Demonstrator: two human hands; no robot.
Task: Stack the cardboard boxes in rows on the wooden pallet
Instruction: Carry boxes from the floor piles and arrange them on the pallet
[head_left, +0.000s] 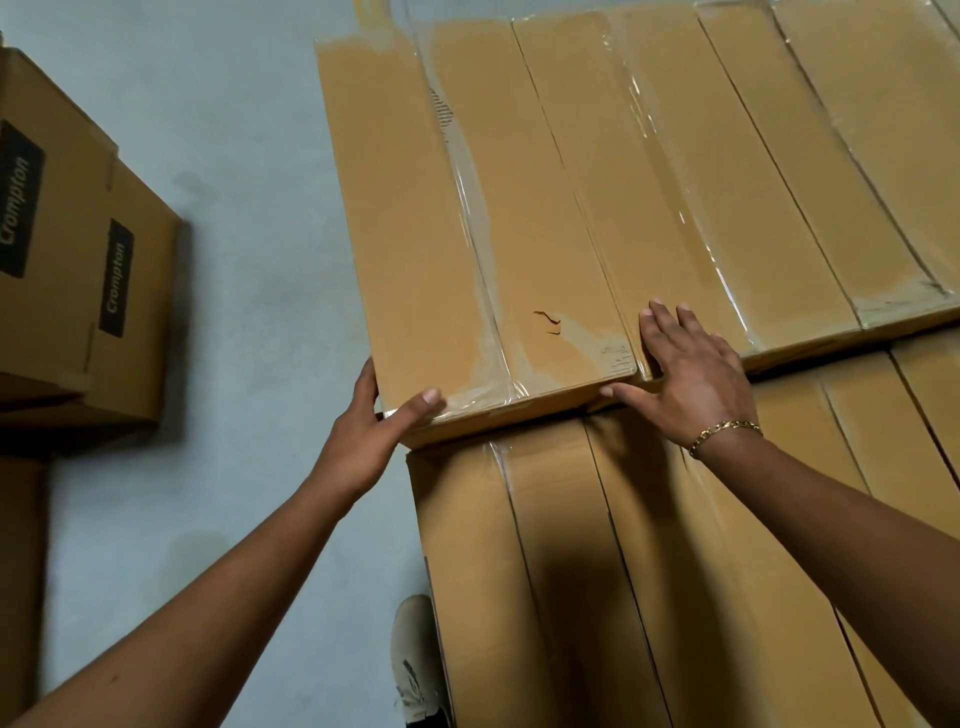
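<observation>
Two levels of cardboard boxes lie before me: nearest, beside my shoe (415, 660), the lower row (561, 571), and beyond it a higher row (753, 171). My left hand (371, 436) grips the near left corner of the leftmost taped box (467, 234), thumb on top. My right hand (691, 374) lies flat with fingers spread across that box's seam with its neighbour.

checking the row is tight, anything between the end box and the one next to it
Nothing visible: the end box lies against the next box along a thin seam. The left hand holds its near corner and the right hand lies flat across that seam.
</observation>
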